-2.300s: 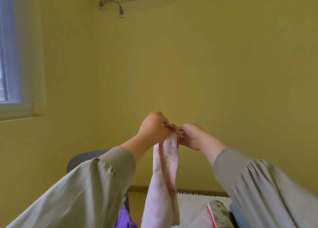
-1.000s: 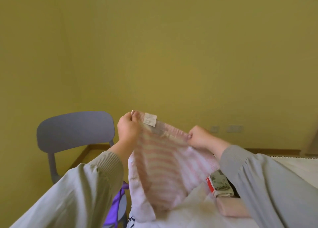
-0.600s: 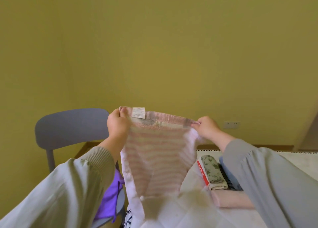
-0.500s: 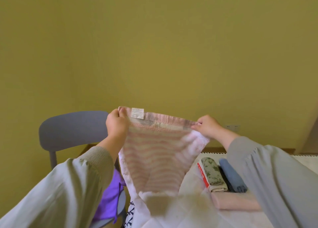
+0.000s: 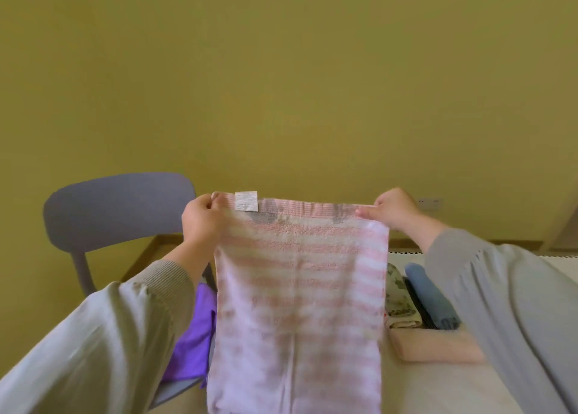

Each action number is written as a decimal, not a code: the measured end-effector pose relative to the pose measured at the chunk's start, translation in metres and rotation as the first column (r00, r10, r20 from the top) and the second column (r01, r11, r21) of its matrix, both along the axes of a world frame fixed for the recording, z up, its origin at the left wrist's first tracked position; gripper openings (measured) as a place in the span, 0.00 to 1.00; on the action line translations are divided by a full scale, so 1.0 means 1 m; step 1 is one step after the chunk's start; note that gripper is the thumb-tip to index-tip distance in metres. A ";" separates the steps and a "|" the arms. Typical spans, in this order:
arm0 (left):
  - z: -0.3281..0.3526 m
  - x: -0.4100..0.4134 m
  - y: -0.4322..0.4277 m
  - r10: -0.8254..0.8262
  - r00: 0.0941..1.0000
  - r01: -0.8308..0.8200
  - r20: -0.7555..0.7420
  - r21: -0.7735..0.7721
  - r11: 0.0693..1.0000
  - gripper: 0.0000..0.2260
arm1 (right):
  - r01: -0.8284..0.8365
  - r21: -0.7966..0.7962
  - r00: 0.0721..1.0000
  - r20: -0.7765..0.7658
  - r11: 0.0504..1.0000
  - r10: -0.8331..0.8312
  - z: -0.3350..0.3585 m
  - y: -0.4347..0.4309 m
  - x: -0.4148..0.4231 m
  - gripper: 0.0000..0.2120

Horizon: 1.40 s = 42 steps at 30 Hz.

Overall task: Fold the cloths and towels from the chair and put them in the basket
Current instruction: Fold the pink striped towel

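The pink-striped towel (image 5: pixel 300 288) hangs at frame centre. The left hand (image 5: pixel 200 222) pinches its upper left corner beside the label (image 5: pixel 246 200), and the right hand (image 5: pixel 394 210) pinches the upper right corner. This hold probably squares the top edge for folding. The lower edge leaves the frame. Open room lies lower right, below the folded cloths (image 5: pixel 431 298). A purple cloth (image 5: pixel 190 345) waits on the chair (image 5: pixel 115 207).
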<state>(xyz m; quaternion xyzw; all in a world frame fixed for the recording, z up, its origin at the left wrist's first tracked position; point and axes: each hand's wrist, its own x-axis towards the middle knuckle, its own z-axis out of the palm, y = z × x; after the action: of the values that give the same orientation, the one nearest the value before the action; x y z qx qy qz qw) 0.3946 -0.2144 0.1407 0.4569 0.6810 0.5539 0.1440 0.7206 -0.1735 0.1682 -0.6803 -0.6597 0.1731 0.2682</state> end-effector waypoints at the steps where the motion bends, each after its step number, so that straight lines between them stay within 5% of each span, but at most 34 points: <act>1: -0.012 -0.003 0.009 -0.024 1.000 0.024 -0.017 -0.021 0.999 0.16 | 0.009 -0.011 1.000 0.026 1.000 -0.009 -0.011 0.009 0.000 0.25; 7: -0.101 -0.021 0.076 -0.035 0.935 -0.062 -0.353 -0.260 0.964 0.22 | 0.019 -0.065 0.987 0.162 0.998 -0.009 -0.100 0.075 -0.009 0.10; 10: -0.142 -0.024 0.104 -0.083 0.916 -0.094 -0.393 -0.411 0.907 0.20 | 0.040 -0.135 0.954 0.299 0.990 0.003 -0.145 0.100 -0.019 0.09; 12: -0.168 -0.022 0.121 -0.115 0.954 -0.037 -0.277 -0.488 0.872 0.18 | 0.052 -0.198 0.919 0.393 0.979 0.031 -0.176 0.112 -0.024 0.12; 14: -0.196 -0.019 0.135 -0.094 0.991 0.132 0.098 -0.526 0.840 0.12 | 0.090 -0.254 0.894 0.447 0.963 0.034 -0.206 0.123 -0.026 0.14; 17: -0.223 -0.015 0.146 -0.012 0.878 0.274 0.479 -0.480 0.833 0.08 | 0.222 -0.252 0.874 0.479 0.942 -0.078 -0.233 0.134 -0.029 0.11; 20: -0.235 -0.012 0.158 -0.007 0.774 0.338 0.634 -0.404 0.850 0.12 | 0.315 -0.246 0.910 0.351 0.916 -0.219 -0.248 0.150 -0.031 0.10; 25: -0.221 0.001 0.171 -0.036 0.683 0.320 0.730 -0.254 0.913 0.10 | 0.275 -0.282 0.914 -0.221 0.919 -0.341 -0.244 0.179 -0.034 0.07; 32: -0.171 0.005 0.188 -0.130 0.595 0.261 0.793 -0.037 0.965 0.09 | 0.288 -0.028 0.849 -0.454 0.957 -0.269 -0.196 0.196 -0.043 0.13; 42: -0.227 0.010 0.107 0.244 0.638 -0.029 0.731 -0.293 0.956 0.06 | 0.481 -0.010 0.789 -0.431 0.876 -0.438 -0.252 0.087 -0.037 0.15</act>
<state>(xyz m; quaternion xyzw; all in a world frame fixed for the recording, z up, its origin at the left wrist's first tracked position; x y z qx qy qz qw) 0.4041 -0.1075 -0.0864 0.1070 0.6554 0.6114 0.4304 0.6834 -0.0863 -0.0839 -0.7524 -0.4084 0.2116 0.4715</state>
